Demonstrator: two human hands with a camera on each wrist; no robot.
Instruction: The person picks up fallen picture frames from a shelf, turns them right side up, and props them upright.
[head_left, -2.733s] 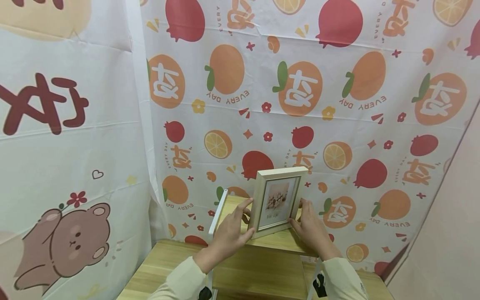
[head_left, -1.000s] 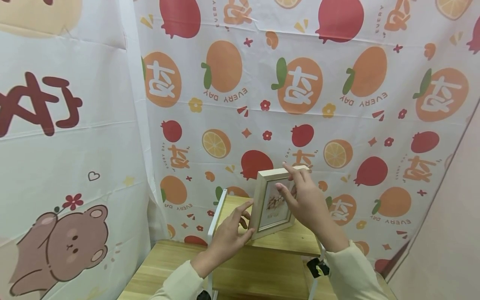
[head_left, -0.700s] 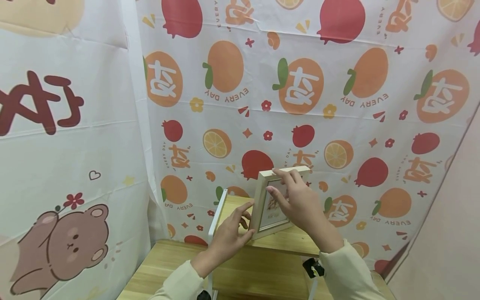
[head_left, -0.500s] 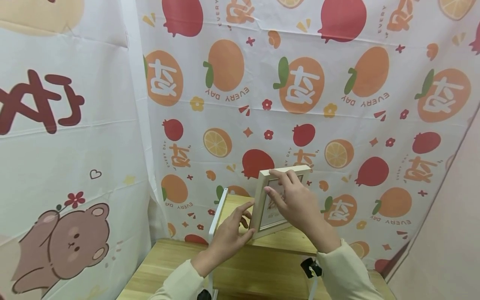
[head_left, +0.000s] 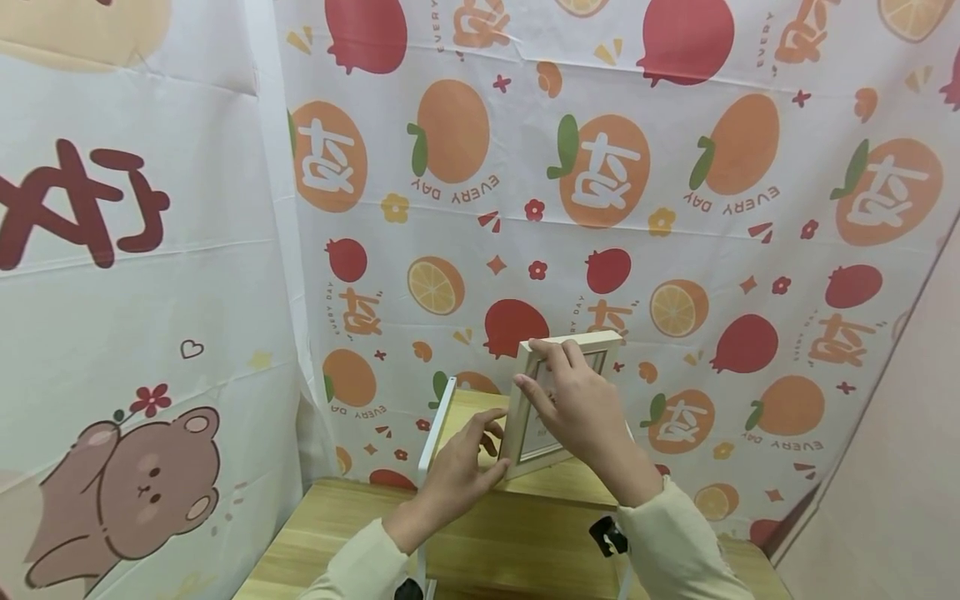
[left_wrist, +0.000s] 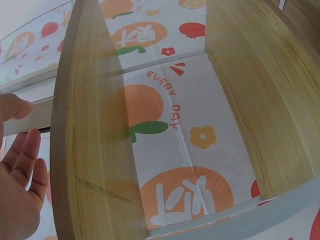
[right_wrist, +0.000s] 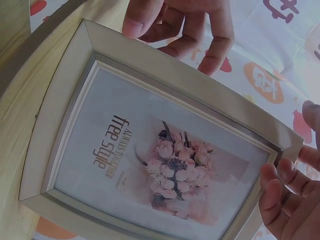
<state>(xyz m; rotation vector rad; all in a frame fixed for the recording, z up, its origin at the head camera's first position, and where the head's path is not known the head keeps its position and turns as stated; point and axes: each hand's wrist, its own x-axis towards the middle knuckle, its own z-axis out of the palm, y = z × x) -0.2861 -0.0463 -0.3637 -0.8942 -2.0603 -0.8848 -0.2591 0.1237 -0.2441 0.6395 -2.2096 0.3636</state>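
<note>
A cream picture frame (head_left: 517, 400) stands upright, turned at an angle, on a wooden shelf top (head_left: 558, 483) in the head view. Its print of pink flowers (right_wrist: 175, 175) and lettering shows clearly in the right wrist view. My left hand (head_left: 456, 467) holds the frame low on its left side, thumb at the front edge and fingers toward the back. The right hand (head_left: 581, 408) grips the upper left part, fingertips over the top edge and thumb on the front; it covers much of the print in the head view.
A white metal rail (head_left: 437, 429) runs along the shelf's left side. Beneath lies a wider wooden surface (head_left: 337, 517). A fruit-patterned cloth (head_left: 480, 225) hangs close behind, and a bear-printed cloth (head_left: 240, 308) hangs at the left.
My right hand has left the frame's lower right side, risen to the top edge and slid left along it. The left hand and the frame have hardly moved.
</note>
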